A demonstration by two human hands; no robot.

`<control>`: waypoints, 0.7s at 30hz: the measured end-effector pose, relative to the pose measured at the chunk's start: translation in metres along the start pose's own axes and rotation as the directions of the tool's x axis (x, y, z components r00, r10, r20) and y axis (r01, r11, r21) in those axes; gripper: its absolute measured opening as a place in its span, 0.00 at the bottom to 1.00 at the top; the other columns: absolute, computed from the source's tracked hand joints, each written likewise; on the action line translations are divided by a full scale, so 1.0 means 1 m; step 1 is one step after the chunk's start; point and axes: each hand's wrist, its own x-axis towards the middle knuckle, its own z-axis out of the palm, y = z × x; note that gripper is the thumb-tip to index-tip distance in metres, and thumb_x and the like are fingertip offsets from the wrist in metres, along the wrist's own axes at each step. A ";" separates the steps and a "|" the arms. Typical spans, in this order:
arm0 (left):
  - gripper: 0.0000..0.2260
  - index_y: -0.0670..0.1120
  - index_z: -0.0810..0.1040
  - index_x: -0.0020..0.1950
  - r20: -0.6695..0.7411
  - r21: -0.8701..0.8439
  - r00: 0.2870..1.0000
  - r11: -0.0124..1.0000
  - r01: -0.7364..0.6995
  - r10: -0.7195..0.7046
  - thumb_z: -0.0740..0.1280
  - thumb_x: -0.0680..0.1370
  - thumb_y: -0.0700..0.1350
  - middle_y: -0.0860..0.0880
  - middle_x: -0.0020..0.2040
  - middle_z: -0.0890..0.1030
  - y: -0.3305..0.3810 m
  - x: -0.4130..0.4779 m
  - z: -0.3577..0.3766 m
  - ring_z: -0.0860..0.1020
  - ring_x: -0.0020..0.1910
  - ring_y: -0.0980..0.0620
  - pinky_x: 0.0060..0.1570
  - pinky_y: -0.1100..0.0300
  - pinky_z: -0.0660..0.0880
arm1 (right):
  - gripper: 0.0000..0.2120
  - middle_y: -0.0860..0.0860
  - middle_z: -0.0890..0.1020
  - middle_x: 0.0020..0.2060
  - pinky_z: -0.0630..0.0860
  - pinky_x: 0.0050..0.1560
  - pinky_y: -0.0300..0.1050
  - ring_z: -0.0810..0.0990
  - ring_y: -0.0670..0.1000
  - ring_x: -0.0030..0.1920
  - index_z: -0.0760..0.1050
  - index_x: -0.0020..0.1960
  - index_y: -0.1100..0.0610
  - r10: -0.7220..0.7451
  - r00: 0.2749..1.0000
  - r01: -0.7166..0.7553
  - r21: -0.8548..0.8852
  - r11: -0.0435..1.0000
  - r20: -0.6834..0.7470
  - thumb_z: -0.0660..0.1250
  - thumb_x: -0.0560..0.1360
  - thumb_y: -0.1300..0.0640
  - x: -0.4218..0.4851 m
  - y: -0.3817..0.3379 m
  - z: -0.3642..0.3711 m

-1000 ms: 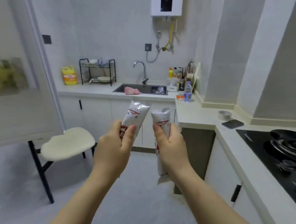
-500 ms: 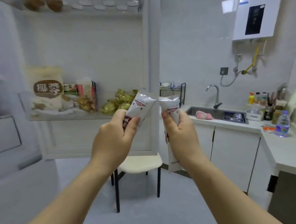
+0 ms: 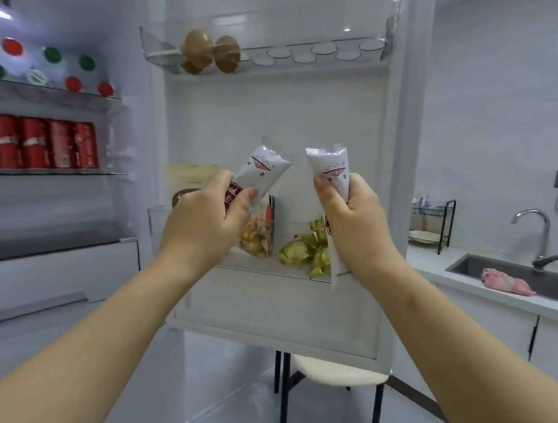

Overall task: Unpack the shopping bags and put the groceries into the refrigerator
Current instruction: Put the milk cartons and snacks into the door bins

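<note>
Faces the tall white open refrigerator [image 3: 53, 269], its white inner door panel [image 3: 278, 118] swung out straight ahead; finds both part stocked, but cannot tell the share owed to the shopping bags, out of view here. Notes a row of red metal drink cans [image 3: 32, 140] on 1 glass shelf, clear bottles with green and red caps [image 3: 12, 46] on the shelf above; on the door, a clear plastic egg tray [image 3: 288, 46] up top with a few brown eggs [image 3: 198, 44] at its left end; lower down, a clear plastic door shelf [image 3: 270, 270] holding a beige bag [image 3: 191, 175], a red-edged snack packet [image 3: 259, 234] and a heap of gold foil-wrapped sweets [image 3: 296, 254]. Clasps in the left hand [image 3: 203, 226] 1 slim white plastic pouch with a red diamond mark [image 3: 263, 171], fingers and thumb curled round its lower half; clasps in the right hand [image 3: 358, 223] a 2nd matching white pouch [image 3: 331, 168], upright; holds both in the air just in front of the door shelf, apart from each other, not yet set down. Judges the step as mid-delivery: 2 pouches at the refrigerator, placing left to do, likely onto that door shelf; cannot judge the remaining unpacking from here.
</note>
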 end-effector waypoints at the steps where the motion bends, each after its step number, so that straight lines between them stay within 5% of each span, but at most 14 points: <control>1: 0.15 0.43 0.73 0.55 -0.009 0.027 1.000 1.000 0.006 -0.006 0.58 0.80 0.53 0.53 0.32 0.73 -0.004 0.007 0.000 0.71 0.30 0.54 0.28 0.62 0.65 | 0.13 0.47 0.71 0.32 0.68 0.33 0.40 0.69 0.46 0.31 0.66 0.40 0.55 -0.005 1.000 0.005 0.017 1.000 0.012 0.59 0.79 0.47 0.008 0.000 0.003; 12: 0.14 0.46 0.68 0.60 -0.023 0.398 0.999 0.917 -0.018 0.030 0.52 0.81 0.53 0.45 0.43 0.78 -0.060 0.061 0.003 0.72 0.38 0.45 0.33 0.56 0.65 | 0.12 0.48 0.71 0.32 0.70 0.37 0.46 0.70 0.48 0.32 0.66 0.39 0.51 -0.022 0.997 0.016 0.078 0.997 0.076 0.59 0.79 0.48 0.053 0.004 0.053; 16: 0.15 0.51 0.65 0.68 0.200 0.337 0.976 0.929 -0.154 0.090 0.52 0.82 0.49 0.47 0.54 0.77 -0.094 0.086 0.005 0.75 0.49 0.44 0.41 0.54 0.70 | 0.12 0.47 0.70 0.30 0.69 0.33 0.40 0.69 0.45 0.29 0.66 0.39 0.52 -0.057 0.997 0.055 0.030 0.998 0.060 0.58 0.80 0.48 0.068 0.006 0.074; 21: 0.15 0.55 0.69 0.68 0.558 0.132 0.829 0.981 -0.138 0.042 0.56 0.81 0.49 0.52 0.54 0.69 -0.128 0.102 0.010 0.73 0.55 0.50 0.56 0.51 0.71 | 0.13 0.46 0.68 0.29 0.64 0.25 0.30 0.64 0.39 0.24 0.65 0.39 0.53 -0.107 0.994 0.106 -0.036 0.994 -0.023 0.59 0.80 0.49 0.088 0.012 0.099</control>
